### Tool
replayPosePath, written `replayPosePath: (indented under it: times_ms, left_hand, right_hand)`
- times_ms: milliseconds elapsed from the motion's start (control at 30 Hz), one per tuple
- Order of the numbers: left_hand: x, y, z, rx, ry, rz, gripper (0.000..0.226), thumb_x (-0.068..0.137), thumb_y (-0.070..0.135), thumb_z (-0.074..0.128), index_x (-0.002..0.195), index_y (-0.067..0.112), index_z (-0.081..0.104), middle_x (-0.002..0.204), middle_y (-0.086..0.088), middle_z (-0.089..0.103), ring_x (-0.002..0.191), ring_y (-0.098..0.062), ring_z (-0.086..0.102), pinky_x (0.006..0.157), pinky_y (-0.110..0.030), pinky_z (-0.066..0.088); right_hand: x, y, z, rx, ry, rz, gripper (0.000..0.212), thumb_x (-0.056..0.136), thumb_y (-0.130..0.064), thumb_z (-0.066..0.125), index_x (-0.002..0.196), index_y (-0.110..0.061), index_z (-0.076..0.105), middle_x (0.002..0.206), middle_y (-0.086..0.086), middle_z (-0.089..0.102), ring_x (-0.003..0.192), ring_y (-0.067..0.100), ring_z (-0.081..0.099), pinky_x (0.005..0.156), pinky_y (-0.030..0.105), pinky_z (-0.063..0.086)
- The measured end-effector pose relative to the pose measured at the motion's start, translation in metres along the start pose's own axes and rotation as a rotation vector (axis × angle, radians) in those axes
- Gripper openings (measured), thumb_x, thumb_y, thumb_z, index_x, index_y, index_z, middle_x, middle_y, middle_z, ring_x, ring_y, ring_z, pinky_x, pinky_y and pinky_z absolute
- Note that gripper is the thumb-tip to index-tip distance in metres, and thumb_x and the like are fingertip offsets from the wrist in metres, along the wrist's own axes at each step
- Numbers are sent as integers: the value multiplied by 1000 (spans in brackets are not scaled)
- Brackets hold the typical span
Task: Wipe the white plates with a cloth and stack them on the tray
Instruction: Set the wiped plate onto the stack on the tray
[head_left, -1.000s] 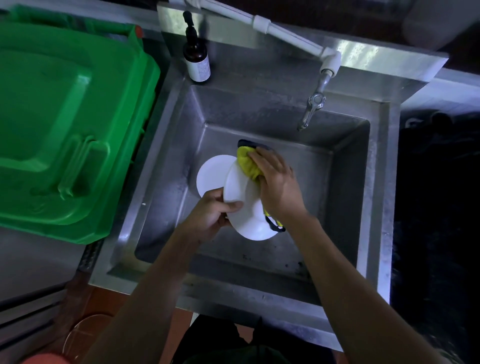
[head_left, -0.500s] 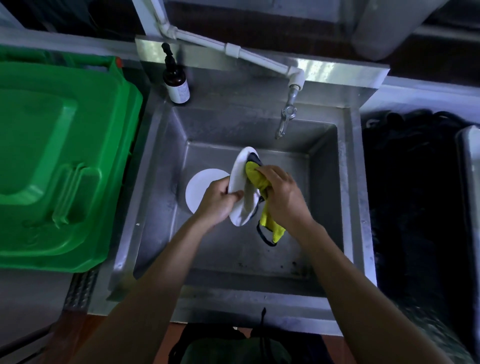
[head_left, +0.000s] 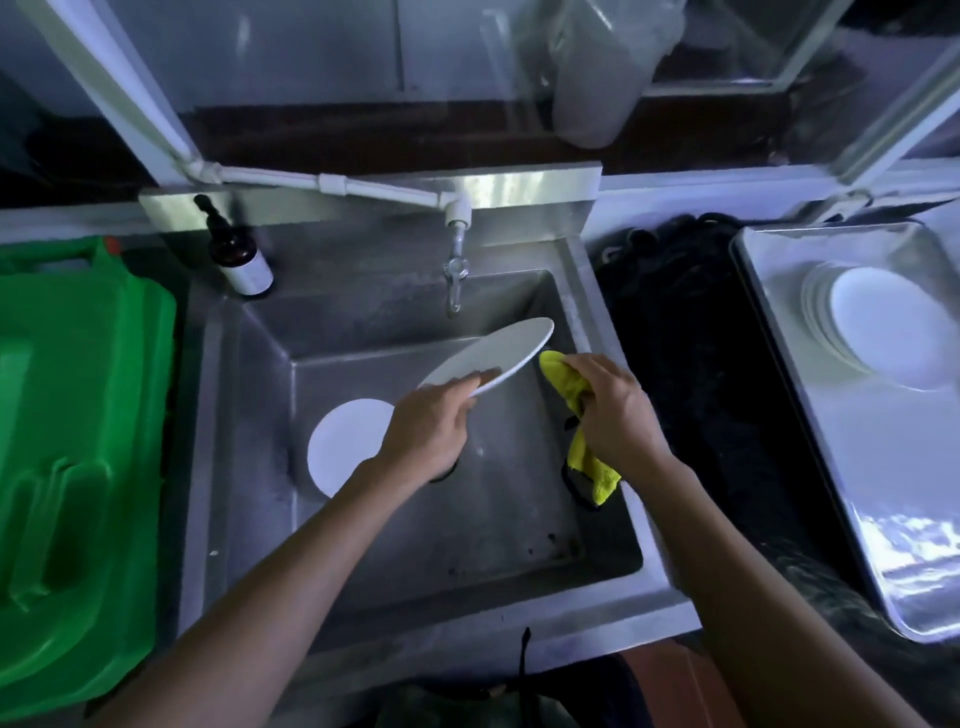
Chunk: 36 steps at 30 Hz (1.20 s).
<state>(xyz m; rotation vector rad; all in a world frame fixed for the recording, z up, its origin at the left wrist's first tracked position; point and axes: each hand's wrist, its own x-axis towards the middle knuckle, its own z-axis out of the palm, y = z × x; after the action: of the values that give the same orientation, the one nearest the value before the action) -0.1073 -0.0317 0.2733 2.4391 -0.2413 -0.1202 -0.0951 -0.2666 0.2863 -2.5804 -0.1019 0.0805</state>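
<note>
My left hand (head_left: 428, 428) grips a white plate (head_left: 498, 351) by its near rim and holds it tilted above the steel sink (head_left: 249, 415). Just right of the plate, my right hand (head_left: 615, 410) grips a bunched yellow cloth (head_left: 563, 384), whose tail hangs down below the wrist; the cloth is just off the plate's right edge. A second white plate (head_left: 340, 444) lies flat on the sink floor, partly hidden by my left arm. At the far right a metal tray (head_left: 883, 519) carries a stack of white plates (head_left: 883, 327).
A tap (head_left: 454, 275) hangs over the sink's back wall, with a brown pump bottle (head_left: 239, 257) on the left corner. A green plastic bin lid (head_left: 78, 467) fills the left side. Dark black material (head_left: 701, 389) lies between sink and tray.
The plate has been lifted and turned from upright to a flatter tilt, moving right. The cloth hand has come off the plate's face. The view swung right, revealing the tray.
</note>
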Motion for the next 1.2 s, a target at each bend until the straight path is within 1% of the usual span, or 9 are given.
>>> replayPosePath:
  times_ms: [100, 267, 367, 467, 533, 800, 900, 1100, 1200]
  left_hand:
    - [14, 24, 4, 56, -23, 126, 48, 101, 11, 51, 141, 36, 56, 112, 1, 71, 94, -30, 65, 69, -40, 53]
    - [52, 69, 18, 225, -30, 360, 50, 93, -2, 55, 133, 26, 63, 115, 1, 72, 94, -31, 70, 66, -38, 56]
    - [79, 104, 32, 289, -22, 492, 49, 89, -12, 55, 127, 15, 69, 127, -6, 71, 110, -35, 70, 89, -46, 57]
    - [103, 147, 50, 355, -35, 532, 56, 90, -12, 51, 135, 17, 65, 138, -9, 64, 125, -37, 62, 102, -50, 50]
    - [116, 176, 65, 358, -25, 548, 58, 88, -14, 50, 135, 17, 64, 138, -9, 63, 125, -39, 62, 101, -51, 51]
    - [154, 287, 138, 373, 13, 632, 55, 86, -1, 39, 129, 17, 69, 131, -8, 69, 117, -40, 66, 95, -47, 53]
    - [168, 323, 168, 379, -12, 673, 57, 84, -1, 39, 129, 16, 69, 131, -9, 69, 119, -40, 65, 97, -48, 51]
    - [192, 383, 228, 424, -53, 753, 55, 83, -11, 50, 129, 15, 68, 130, -9, 69, 116, -38, 67, 94, -48, 51]
    - [204, 404, 255, 466, -104, 731, 58, 84, -10, 52, 134, 16, 64, 136, -7, 66, 121, -34, 63, 97, -48, 45]
  right_hand:
    - [-7, 18, -22, -19, 56, 36, 69, 77, 15, 44, 136, -17, 59, 133, 3, 59, 114, 35, 54, 87, 46, 51]
    - [-21, 58, -61, -65, 133, 78, 68, 76, 14, 45, 135, -16, 60, 136, 5, 57, 114, 37, 53, 84, 48, 53]
    - [-28, 87, -88, -122, 150, 80, 71, 74, 12, 48, 136, -19, 59, 136, 4, 57, 113, 37, 52, 82, 49, 53]
    - [-34, 121, -117, -124, 188, 106, 77, 68, 13, 50, 135, -22, 59, 133, 2, 58, 111, 36, 53, 82, 47, 53]
    - [-39, 143, -136, -112, 217, 128, 79, 65, 14, 50, 134, -23, 61, 131, 0, 59, 111, 35, 54, 81, 42, 52]
    - [-65, 234, -208, -96, 289, 210, 72, 68, 11, 55, 132, -23, 62, 129, 0, 60, 106, 35, 52, 78, 43, 51]
    - [-77, 267, -228, -89, 303, 271, 78, 66, 15, 48, 133, -24, 61, 129, -1, 59, 106, 32, 49, 79, 40, 48]
    - [-102, 323, -251, -88, 308, 346, 80, 67, 16, 46, 134, -25, 60, 130, -2, 58, 105, 29, 48, 74, 33, 36]
    - [-109, 343, -257, -76, 302, 360, 82, 66, 16, 46, 135, -25, 59, 131, -2, 57, 105, 29, 48, 75, 36, 40]
